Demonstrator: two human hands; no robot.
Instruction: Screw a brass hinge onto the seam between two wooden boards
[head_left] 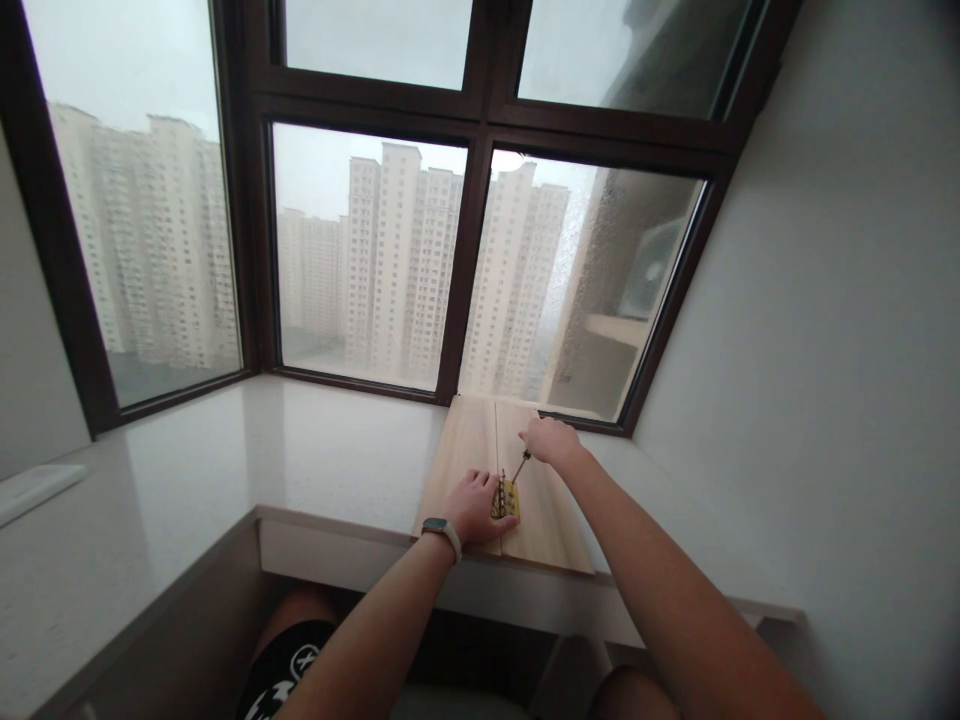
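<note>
Two light wooden boards (pixel 551 515) lie side by side on the white sill, with a narrow seam between them. A small yellow piece with dark metal parts (pixel 512 503), too small to name, rests across the seam. My left hand (pixel 480 508), with a watch on its wrist, is closed around that piece, the thumb at its near edge. Gripped in my right hand (pixel 550 440) is a screwdriver (pixel 520 467), its handle mostly hidden by the fingers. The thin shaft slants down left, its tip at the upper part of the yellow piece.
The white sill (pixel 345 460) runs left from the boards and ends at a front edge above my knees. Dark window frames (pixel 461 270) rise just behind the boards. A white wall (pixel 810 350) stands on the right. A flat white object (pixel 41 490) lies far left.
</note>
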